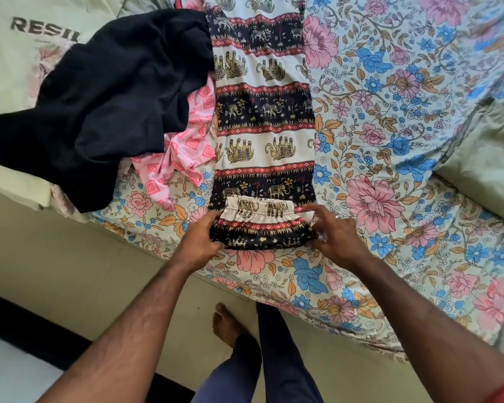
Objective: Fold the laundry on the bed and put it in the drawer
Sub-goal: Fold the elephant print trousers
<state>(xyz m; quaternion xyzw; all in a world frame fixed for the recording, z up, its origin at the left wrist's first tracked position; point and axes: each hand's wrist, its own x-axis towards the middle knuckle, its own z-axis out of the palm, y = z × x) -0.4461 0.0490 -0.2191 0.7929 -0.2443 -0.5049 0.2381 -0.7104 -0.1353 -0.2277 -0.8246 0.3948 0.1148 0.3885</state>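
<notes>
Elephant-print trousers (262, 112), in cream, black and red bands, lie lengthwise on the floral bedsheet (390, 141). Their near end, with the elastic waistband (259, 210), is folded over onto the rest. My left hand (201, 239) grips the left edge of that fold. My right hand (335, 234) pinches its right edge. A black garment (105, 106) lies crumpled to the left, over a pink patterned garment (184, 149). No drawer is in view.
A pale green pillow with lettering (26, 39) sits at the far left. A green-grey cloth or pillow (483, 158) lies at the right. The bed edge (303, 298) runs diagonally in front of me, with my legs and bare foot (224, 324) on the tiled floor.
</notes>
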